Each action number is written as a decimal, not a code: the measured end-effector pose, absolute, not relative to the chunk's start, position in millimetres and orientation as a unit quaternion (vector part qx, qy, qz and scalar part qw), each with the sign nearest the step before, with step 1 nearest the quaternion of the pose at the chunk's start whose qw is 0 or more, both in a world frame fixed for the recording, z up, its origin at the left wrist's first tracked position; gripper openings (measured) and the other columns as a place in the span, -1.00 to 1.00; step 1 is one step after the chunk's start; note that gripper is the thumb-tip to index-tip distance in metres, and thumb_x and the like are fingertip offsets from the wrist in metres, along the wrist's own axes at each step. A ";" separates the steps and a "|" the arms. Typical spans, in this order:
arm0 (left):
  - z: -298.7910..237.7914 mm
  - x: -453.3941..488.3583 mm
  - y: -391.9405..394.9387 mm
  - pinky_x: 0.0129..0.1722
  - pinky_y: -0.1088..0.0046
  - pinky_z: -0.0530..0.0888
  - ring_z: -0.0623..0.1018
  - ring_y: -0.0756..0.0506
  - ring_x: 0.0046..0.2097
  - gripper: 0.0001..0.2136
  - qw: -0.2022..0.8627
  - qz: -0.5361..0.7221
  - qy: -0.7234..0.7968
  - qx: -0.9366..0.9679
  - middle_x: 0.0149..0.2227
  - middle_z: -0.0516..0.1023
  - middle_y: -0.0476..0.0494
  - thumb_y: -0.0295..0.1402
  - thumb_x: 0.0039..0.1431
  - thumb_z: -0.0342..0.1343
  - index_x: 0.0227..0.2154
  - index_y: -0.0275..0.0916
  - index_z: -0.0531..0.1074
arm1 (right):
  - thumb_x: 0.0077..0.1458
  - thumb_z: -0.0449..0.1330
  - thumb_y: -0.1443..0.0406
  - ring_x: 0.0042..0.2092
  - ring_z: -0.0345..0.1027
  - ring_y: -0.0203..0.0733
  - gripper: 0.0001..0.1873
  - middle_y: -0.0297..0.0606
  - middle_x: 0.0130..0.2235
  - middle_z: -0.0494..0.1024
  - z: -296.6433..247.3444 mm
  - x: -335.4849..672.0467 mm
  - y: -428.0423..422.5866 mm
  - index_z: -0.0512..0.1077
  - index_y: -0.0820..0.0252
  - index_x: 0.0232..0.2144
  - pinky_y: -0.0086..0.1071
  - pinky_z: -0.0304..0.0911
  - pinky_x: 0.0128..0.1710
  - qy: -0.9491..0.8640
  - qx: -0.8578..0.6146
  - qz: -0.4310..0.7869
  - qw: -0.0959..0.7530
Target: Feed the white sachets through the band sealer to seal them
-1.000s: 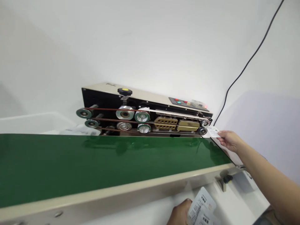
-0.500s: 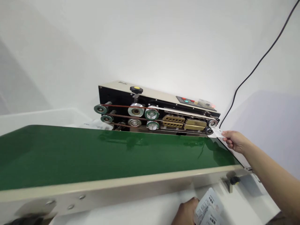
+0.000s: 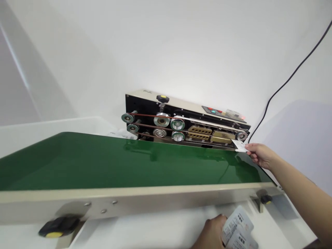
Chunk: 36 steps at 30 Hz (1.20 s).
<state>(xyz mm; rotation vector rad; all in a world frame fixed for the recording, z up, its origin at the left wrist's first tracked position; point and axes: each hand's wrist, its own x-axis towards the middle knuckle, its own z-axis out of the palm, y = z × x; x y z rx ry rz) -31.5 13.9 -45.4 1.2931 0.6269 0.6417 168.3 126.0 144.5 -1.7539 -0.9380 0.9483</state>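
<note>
At the right end of the band sealer (image 3: pixel 166 103), my right hand (image 3: pixel 260 155) pinches a small white printed packet (image 3: pixel 240 146) by its right edge. The packet's upper edge lies at the sealer's end rollers; whether the bands grip it I cannot tell. Below the conveyor's front edge, my left hand (image 3: pixel 211 231) is closed around several similar pale packets (image 3: pixel 238 224), fanned out with dark print facing up. The bottom of the frame cuts off part of that hand.
A green conveyor belt (image 3: pixel 155 169) runs along the front of the sealer. Black knobs (image 3: pixel 59 226) stick out below its metal side rail (image 3: pixel 181 193). More pale packets (image 3: pixel 121 134) lie beyond the belt at left. A black cable (image 3: pixel 285 77) hangs along the white wall.
My view has shifted, so the machine sits further right. Relative to the end rollers, the right hand and its packet have moved slightly left. The left hand still holds its packets.
</note>
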 end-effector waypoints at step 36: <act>-12.3 -39.2 -1.1 -0.43 0.53 0.37 0.45 -0.02 -0.39 -0.68 0.744 0.242 0.266 0.564 -0.44 0.47 0.03 -0.60 -0.31 0.05 -0.36 -0.27 0.32 | -0.19 0.34 0.14 -0.42 0.42 -0.15 -0.70 -0.27 -0.50 0.53 -4.2 114.9 -57.4 0.42 0.21 -0.45 -0.34 0.28 -0.41 -0.223 -0.553 0.591 0.543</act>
